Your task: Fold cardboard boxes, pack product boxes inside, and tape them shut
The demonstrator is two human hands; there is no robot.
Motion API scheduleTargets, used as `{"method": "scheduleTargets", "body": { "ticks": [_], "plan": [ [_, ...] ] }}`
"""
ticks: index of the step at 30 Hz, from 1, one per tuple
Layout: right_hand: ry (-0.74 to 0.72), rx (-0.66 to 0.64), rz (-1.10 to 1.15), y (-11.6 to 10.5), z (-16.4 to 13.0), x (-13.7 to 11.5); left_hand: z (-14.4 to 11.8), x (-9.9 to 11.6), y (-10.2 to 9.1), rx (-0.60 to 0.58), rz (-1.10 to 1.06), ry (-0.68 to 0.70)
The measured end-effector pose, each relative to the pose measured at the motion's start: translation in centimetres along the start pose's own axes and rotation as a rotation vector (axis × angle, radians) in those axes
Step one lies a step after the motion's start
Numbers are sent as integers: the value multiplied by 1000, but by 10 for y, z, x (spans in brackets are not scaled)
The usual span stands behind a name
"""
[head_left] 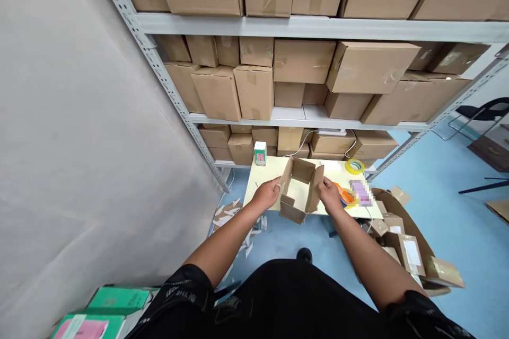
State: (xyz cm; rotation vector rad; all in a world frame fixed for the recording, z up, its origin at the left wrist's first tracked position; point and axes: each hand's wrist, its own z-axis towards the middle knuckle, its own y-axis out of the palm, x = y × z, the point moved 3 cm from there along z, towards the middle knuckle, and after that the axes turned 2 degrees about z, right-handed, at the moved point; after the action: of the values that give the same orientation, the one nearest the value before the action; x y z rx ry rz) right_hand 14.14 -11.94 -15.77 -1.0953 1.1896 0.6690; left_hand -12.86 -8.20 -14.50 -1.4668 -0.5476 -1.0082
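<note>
Yellow table [262, 175] | open carton [300, 190] mouth up, long axis away | left hand [267, 194], right hand [329, 194] clamp its side flaps

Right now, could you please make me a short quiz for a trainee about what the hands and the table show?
1. True or false: both hands hold the open cardboard box.
2. Which thing stands at the far left corner of the yellow table? A) tape roll B) small green-and-white carton C) scissors
3. Fill in: the tape roll lies on the person's ____ side of the table.

Key:
1. True: the left hand grips the left flap and the right hand the right flap.
2. B, the small green-and-white carton.
3. Right.
</note>
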Motion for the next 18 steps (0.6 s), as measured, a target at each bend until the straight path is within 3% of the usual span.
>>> {"method": "scheduleTargets", "body": {
  "ticks": [3, 7, 10, 14, 18],
  "plan": [
    [-16, -69, -57, -9, 49, 19, 17, -1, 22, -86, 270, 56],
    [-3, -153, -105, -10, 96, 47, 41, 1, 53, -86, 432, -4],
    [32, -152, -54, -6, 104, 69, 62, 2, 68, -9, 409, -126],
    [94, -164, 4, 1, 93, 97, 84, -7, 81, 35, 275, -293],
    [22, -83, -96, -8, 98, 100, 94, -25, 85, 63, 228, -325]
  ]
}}
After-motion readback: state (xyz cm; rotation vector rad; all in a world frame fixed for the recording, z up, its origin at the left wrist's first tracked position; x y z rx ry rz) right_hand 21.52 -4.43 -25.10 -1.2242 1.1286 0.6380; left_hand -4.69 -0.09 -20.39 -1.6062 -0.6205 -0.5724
